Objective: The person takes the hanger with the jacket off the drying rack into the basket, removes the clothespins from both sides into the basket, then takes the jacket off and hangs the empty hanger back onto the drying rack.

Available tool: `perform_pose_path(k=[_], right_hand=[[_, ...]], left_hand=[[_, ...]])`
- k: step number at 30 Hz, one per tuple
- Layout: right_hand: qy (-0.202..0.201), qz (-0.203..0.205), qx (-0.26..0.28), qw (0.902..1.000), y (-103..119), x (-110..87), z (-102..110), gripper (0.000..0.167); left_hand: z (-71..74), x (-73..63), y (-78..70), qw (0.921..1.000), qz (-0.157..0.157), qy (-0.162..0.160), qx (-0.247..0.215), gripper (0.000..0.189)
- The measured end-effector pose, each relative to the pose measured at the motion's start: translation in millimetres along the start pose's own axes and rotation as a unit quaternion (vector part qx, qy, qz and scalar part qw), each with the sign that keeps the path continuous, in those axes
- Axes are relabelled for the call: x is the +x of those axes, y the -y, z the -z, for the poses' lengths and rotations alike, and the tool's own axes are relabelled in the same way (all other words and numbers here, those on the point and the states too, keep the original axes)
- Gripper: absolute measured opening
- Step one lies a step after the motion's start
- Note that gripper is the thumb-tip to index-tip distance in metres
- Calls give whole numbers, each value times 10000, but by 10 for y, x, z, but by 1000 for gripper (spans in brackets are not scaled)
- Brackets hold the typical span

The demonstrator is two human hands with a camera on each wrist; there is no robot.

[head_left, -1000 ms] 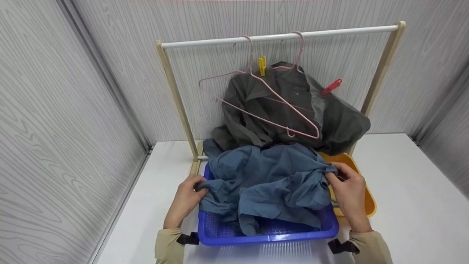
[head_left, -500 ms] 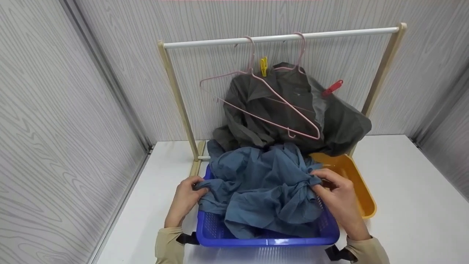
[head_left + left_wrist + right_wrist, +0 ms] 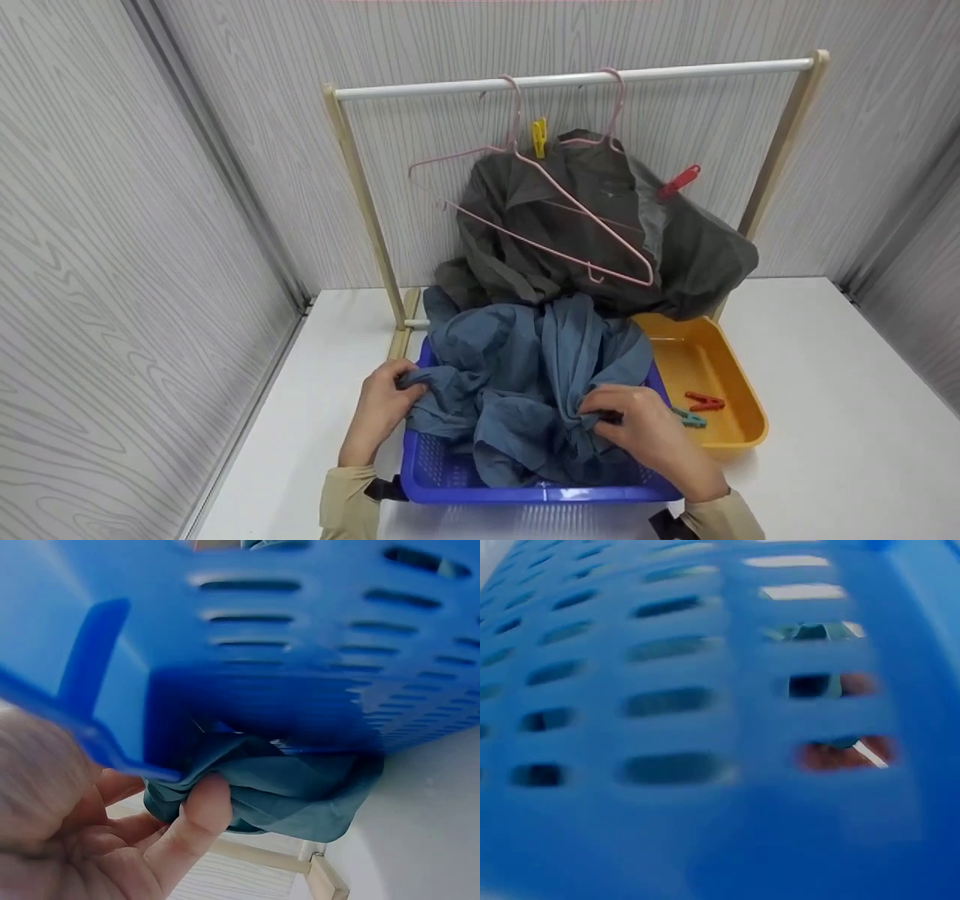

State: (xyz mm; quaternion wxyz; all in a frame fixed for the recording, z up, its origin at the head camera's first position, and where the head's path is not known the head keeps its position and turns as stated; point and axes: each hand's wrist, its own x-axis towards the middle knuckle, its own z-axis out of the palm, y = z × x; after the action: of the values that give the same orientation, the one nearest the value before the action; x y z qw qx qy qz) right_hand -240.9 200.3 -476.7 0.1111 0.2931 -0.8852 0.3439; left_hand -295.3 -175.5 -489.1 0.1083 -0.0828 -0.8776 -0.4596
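Note:
A crumpled blue garment [image 3: 502,352] lies heaped in a blue slotted basket [image 3: 547,493]. My left hand [image 3: 382,405] pinches its left edge over the basket's left rim. In the left wrist view, that hand's thumb and fingers grip a fold of the blue garment [image 3: 300,791] just past the basket wall [image 3: 247,637]. My right hand [image 3: 652,431] pinches a gathered bunch of the cloth above the basket's right part. The right wrist view is filled by the basket's slotted side [image 3: 742,825], with bits of fingers showing through the slots.
Behind stands a drying rack with a white rail [image 3: 427,88]. From it hang an unfilled pink hanger [image 3: 585,210] and a dark grey shirt [image 3: 592,180] with a yellow clothespin [image 3: 539,138] and a red clothespin [image 3: 680,181]. A yellow tray [image 3: 739,375] holds several clothespins [image 3: 705,402] at right.
My right hand has moved left and toward me, drawing the garment's right side inward into a bunch. This uncovers the yellow tray and its clothespins. My left hand stays nearly still.

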Motion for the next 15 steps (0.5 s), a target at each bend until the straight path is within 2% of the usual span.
perform_pose_path(k=[4, 10, 12, 15], right_hand=[[349, -252, -98, 9990, -33, 2, -27, 32], [1069, -659, 252, 9918, 0, -31, 107, 23], [1151, -669, 420, 9902, 12, -54, 184, 22], [964, -691, 491, 9917, 21, -89, 307, 27]], left_hand=[[0, -16, -5, 9998, -147, -36, 121, 12], [35, -46, -2, 9992, -323, -107, 199, 17], [54, -46, -10, 9989, -350, -168, 265, 17], [76, -32, -19, 9983, -280, -316, 396, 15]])
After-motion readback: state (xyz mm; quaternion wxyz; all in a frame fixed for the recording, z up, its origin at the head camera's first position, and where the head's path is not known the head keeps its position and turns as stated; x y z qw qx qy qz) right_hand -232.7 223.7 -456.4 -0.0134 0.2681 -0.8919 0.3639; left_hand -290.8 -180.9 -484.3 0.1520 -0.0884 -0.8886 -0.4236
